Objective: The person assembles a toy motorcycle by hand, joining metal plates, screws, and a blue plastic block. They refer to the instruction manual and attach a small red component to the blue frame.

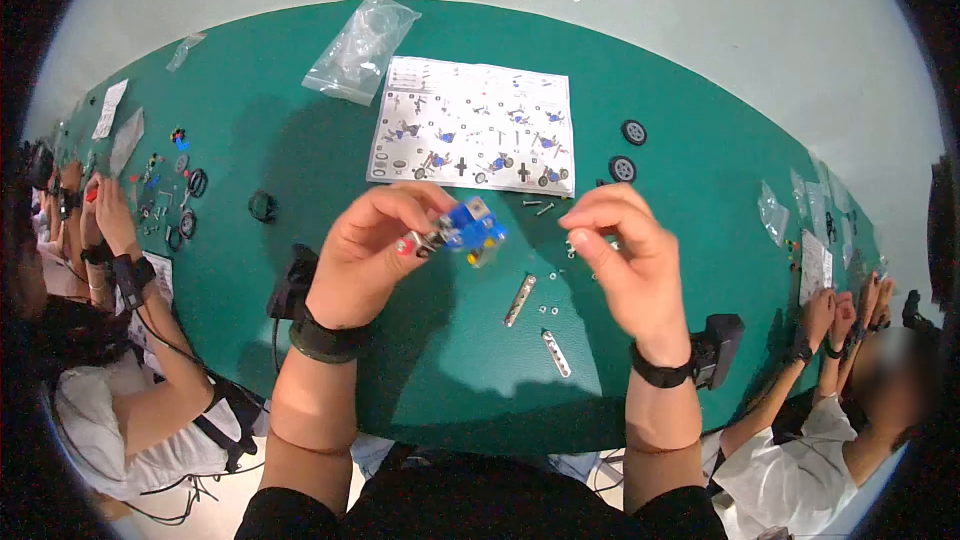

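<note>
My left hand (pixel 375 245) pinches a small blue model assembly (pixel 472 226) with yellow and metal parts, held above the green table (pixel 430 340). To its right, my right hand (pixel 625 255) is raised with thumb and fingertips close together; a tiny metal piece shows near them, but I cannot make out whether it is held. Below and between the hands lie two perforated metal strips (pixel 520 300) and several small nuts (pixel 548 310). Two screws (pixel 545 208) rest just under the printed instruction sheet (pixel 475 125).
Two black wheels (pixel 634 132) lie right of the sheet, and a clear plastic bag (pixel 362 48) is at its upper left. A black tire (pixel 262 205) sits on the left. Co-workers' hands (pixel 115 220) and loose parts are at the far left; other people's arms are at the far right.
</note>
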{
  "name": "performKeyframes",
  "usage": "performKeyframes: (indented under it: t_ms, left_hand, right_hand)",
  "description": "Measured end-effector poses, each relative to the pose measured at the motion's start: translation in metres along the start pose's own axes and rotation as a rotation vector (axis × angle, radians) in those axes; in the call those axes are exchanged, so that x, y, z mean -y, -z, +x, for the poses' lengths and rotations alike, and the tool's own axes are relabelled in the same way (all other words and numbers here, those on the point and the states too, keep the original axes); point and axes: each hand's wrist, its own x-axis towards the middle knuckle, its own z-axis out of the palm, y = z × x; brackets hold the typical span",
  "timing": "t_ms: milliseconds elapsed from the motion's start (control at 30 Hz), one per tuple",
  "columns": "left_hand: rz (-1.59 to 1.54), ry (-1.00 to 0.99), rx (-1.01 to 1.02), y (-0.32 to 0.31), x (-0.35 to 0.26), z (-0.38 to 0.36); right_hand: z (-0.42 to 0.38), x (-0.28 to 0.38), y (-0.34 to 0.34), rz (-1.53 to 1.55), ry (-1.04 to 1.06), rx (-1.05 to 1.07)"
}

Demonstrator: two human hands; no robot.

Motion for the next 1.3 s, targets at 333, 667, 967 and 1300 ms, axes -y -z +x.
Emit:
performKeyframes:
  t_ms: [333, 667, 967, 1300]
  left_hand:
    - [-0.008, 0.013, -0.063, -0.003, 0.0, 0.001]
    - [-0.028, 0.126, 0.041, -0.008, 0.009, -0.001]
    - [-0.027, 0.182, 0.097, -0.014, 0.018, 0.0]
    - [-0.082, 0.256, 0.219, -0.027, 0.023, -0.002]
  right_hand:
    - [-0.003, -0.046, -0.011, -0.593, 0.115, 0.208]
    - [-0.004, -0.048, -0.021, -0.644, 0.122, 0.235]
    - [0.004, -0.052, -0.002, -0.331, 0.099, 0.25]
    - [0.003, -0.008, -0.006, 0.1, 0.074, 0.381]
